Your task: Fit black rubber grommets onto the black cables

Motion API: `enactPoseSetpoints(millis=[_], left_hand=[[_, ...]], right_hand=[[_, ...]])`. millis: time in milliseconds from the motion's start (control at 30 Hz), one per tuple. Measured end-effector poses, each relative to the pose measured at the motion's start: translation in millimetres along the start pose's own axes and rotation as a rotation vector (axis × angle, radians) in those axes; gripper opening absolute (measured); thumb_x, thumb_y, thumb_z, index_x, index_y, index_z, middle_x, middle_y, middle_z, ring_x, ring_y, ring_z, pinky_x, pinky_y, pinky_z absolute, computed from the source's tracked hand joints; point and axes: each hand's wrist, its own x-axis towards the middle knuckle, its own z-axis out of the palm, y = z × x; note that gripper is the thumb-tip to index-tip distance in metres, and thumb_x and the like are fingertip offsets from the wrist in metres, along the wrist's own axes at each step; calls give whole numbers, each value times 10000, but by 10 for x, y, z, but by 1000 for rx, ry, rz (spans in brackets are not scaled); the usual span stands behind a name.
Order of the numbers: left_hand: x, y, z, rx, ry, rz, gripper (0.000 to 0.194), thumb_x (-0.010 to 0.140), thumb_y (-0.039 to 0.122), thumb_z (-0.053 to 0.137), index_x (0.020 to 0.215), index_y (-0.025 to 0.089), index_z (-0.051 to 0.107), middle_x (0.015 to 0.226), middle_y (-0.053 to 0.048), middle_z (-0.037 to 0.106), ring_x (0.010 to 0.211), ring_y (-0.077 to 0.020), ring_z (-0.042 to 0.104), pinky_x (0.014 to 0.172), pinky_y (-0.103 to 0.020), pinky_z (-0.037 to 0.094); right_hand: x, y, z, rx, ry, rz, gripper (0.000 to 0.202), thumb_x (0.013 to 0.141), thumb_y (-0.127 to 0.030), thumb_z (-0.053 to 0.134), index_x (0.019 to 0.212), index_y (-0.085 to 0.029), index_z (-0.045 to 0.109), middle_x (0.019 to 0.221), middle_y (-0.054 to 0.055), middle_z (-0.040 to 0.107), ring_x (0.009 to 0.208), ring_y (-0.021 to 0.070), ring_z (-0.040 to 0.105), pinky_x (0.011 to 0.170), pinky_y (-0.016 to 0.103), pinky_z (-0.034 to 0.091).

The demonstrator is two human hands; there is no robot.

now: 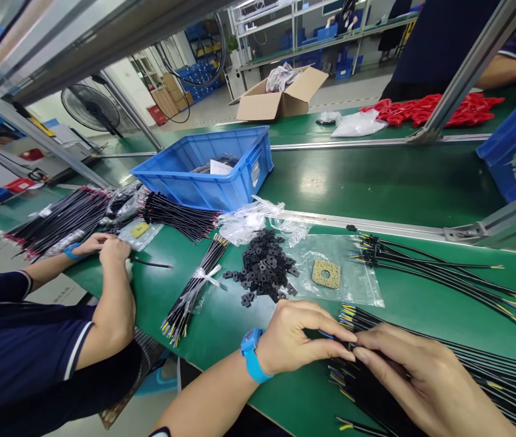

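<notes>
My left hand (301, 337), with a blue wrist strap (254, 355), is closed in a pinch. Its fingertips meet those of my right hand (419, 370), which is closed too. Between them is a black cable (351, 345), mostly covered by the fingers; coloured wire ends show inside the curl of my left hand. Whether a small black part sits on this cable I cannot tell. Black cables with yellow and blue wire ends (449, 343) lie under and beside my right hand. Beyond my left hand is a pile of small black plastic pieces with holes (264, 264).
A yellow sponge (326, 274) lies on a clear bag (367, 282). Tied cables (194, 288) lie left of the pile; loose cables (444, 267) lie at the right. A blue bin (207, 176) stands behind. At the left, a co-worker's hands (107, 246) handle a cable. A metal post (471, 73) rises at right.
</notes>
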Motion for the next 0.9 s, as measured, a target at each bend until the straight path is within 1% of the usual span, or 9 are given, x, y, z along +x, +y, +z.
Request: enactPoseSetpoints(millis=[200, 300, 400, 467, 533, 600, 667, 767, 900], left_hand=[[-4, -1, 42, -89, 73, -1, 584, 843, 469, 850, 1335, 181, 722, 914, -83, 841, 847, -205, 815, 912, -302, 643], [-6, -24, 32, -90, 90, 58, 699, 778, 456, 904, 1386, 198, 677, 942, -83, 842, 835, -199, 812, 870, -282, 650], [10, -45, -71, -95, 165, 105, 787, 715, 536, 920, 1387, 220, 661, 964, -75, 839, 831, -195, 800, 806, -269, 647], [35, -51, -203, -94, 323, 102, 665, 812, 562, 846, 1359, 231, 661, 948, -51, 830, 819, -173, 787, 756, -250, 629], [67, -51, -367, -33, 536, 55, 462, 947, 493, 741, 1316, 226, 659, 926, -26, 810, 795, -143, 767, 724, -233, 601], [94, -51, -530, 111, 666, -21, 307, 999, 397, 689, 1241, 209, 673, 889, -9, 781, 769, -127, 735, 717, -235, 571], [109, -57, -655, 305, 605, -101, 210, 986, 343, 703, 1141, 200, 706, 857, 0, 752, 768, -135, 696, 729, -260, 538], [107, -80, -722, 625, 286, -174, 132, 950, 314, 754, 1030, 209, 758, 892, -16, 737, 858, -183, 655, 809, -330, 501], [93, -132, -646, 927, -56, -213, 205, 926, 291, 777, 1125, 244, 785, 1057, -52, 720, 1013, -253, 602, 874, -400, 463]], right_hand=[[29, 5, -19, -26, 60, -14, 151, 1095, -289, 511, 1056, -254, 653, 788, -34, 704, 626, 75, 683, 582, 126, 521], [30, 2, -65, -60, 58, -30, 163, 1109, -318, 493, 1066, -254, 636, 784, -40, 710, 626, 71, 688, 590, 122, 526], [13, -7, -105, -97, 66, -18, 157, 1111, -317, 485, 1085, -254, 626, 765, -40, 703, 616, 78, 691, 579, 132, 534], [2, -16, -127, -120, 67, -4, 147, 1107, -311, 491, 1087, -255, 626, 775, -34, 708, 634, 89, 704, 579, 144, 547], [-5, -4, -166, -151, 77, -7, 154, 1102, -323, 498, 1078, -260, 637, 795, -27, 727, 655, 101, 720, 585, 159, 562], [-8, 72, -238, -211, 115, -31, 189, 1097, -376, 507, 1059, -266, 656, 818, -21, 752, 658, 119, 734, 595, 193, 581], [-8, 247, -343, -321, 154, -42, 259, 1091, -454, 502, 1040, -272, 678, 838, -11, 774, 636, 144, 736, 590, 252, 589], [-6, 656, -506, -530, 145, 4, 397, 1091, -553, 442, 1037, -264, 709, 898, 24, 793, 652, 190, 744, 550, 340, 554], [4, 1208, -612, -642, 128, 149, 494, 1088, -591, 389, 1059, -250, 745, 1003, 55, 787, 816, 234, 761, 629, 362, 563]])
